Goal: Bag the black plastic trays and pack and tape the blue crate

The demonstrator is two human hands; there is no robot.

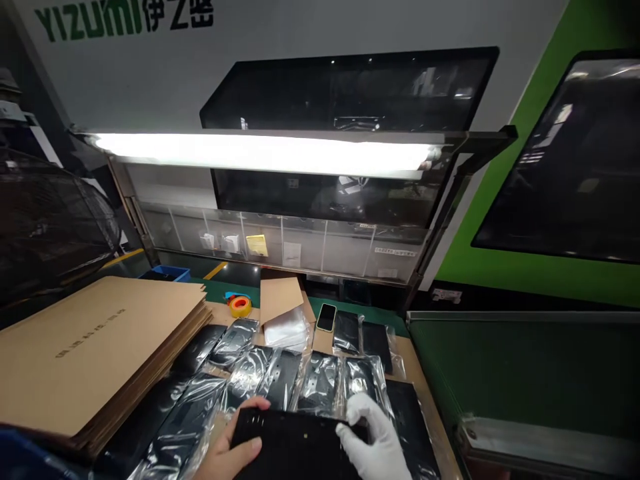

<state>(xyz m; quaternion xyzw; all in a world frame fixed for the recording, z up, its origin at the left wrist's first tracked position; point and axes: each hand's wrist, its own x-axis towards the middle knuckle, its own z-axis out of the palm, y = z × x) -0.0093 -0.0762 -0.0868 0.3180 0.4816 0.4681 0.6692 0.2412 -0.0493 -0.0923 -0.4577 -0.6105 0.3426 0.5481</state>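
Observation:
A flat black panel (295, 448) is held up near the bottom centre. My left hand (233, 443), bare, grips its left edge, thumb on the near face and fingers behind. My right hand (373, 440), in a white glove, pinches the panel's upper right edge between thumb and fingers. Beyond the panel, several black parts in clear plastic bags (319, 380) lie in rows on the cardboard-covered table. A black part (410, 427) lies to the right of my right hand.
Stacked cardboard sheets (100, 347) stand at the left. Yellow tape (240, 307), a phone (327, 318) and clear bags (287, 331) lie at the back. A lamp (265, 153) spans above. A green conveyor (530, 373) runs at the right.

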